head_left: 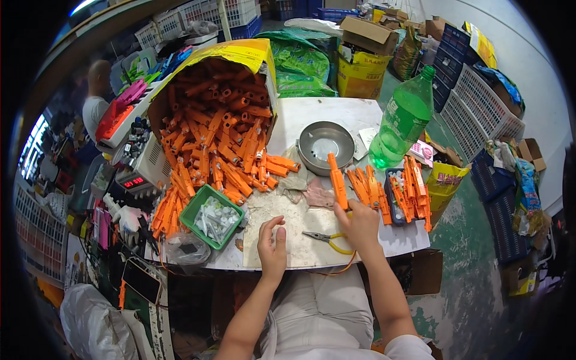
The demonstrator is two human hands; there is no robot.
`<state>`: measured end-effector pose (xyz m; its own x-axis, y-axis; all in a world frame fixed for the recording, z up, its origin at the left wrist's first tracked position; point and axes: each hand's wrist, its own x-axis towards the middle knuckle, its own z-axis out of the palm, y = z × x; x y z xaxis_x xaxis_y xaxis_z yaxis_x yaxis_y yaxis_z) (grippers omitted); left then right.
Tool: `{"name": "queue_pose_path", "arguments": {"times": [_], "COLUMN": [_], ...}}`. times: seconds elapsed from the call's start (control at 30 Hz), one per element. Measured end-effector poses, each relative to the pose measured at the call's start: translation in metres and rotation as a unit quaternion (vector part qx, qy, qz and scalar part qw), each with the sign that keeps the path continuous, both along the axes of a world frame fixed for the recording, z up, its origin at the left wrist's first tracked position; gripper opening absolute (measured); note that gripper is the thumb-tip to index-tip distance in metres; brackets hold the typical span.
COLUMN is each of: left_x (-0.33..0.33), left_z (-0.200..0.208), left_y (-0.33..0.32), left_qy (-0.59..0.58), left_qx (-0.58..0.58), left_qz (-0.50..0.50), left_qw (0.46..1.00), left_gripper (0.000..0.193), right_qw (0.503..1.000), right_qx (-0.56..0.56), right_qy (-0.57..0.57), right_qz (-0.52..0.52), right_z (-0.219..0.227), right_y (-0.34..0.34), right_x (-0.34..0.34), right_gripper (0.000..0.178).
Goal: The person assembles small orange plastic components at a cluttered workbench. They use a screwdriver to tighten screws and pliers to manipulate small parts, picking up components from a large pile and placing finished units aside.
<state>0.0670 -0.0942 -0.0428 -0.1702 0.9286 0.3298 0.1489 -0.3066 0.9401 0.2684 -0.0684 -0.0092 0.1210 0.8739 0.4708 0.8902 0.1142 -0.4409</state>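
My right hand [359, 223] grips the lower end of a long orange plastic part [337, 180], shaped like a toy gun body and held upright near the steel bowl [326, 144]. Over the pale work board [258, 210], my left hand [273, 247] has its fingers apart and holds nothing. Between the hands lie needle-nose pliers with yellow handles [330, 239], their jaws pointing left. More orange parts [369, 189] lie just right of my right hand. Left of my left hand, a green tray [211, 216] contains small clear and whitish plastic pieces.
A big yellow sack [240, 55] lies open, spilling orange parts across the table. Beyond my right hand stand a green bottle [403, 117] and a small bin [393, 201] of orange parts. A device with a red display [135, 182] sits at left. Another person [96, 102] is far left.
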Motion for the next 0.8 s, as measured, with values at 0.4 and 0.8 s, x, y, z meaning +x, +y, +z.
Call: {"name": "queue_pose_path", "arguments": {"times": [0.4,0.8], "left_x": [0.000,0.000], "left_z": [0.000,0.000], "left_y": [-0.004,-0.005], "left_qy": [0.034,0.035], "left_qx": [0.020,0.024], "left_qz": [-0.005,-0.014], "left_qw": [0.999,0.999], "left_gripper": [0.014,0.014], "right_qw": [0.998,0.998], "right_qx": [-0.034,-0.051], "right_qy": [-0.047,-0.047], "right_qz": [-0.014,-0.015], "right_z": [-0.016,-0.014], "right_y": [0.019,0.016], "right_x": [0.002,0.002], "right_gripper": [0.037,0.037]}}
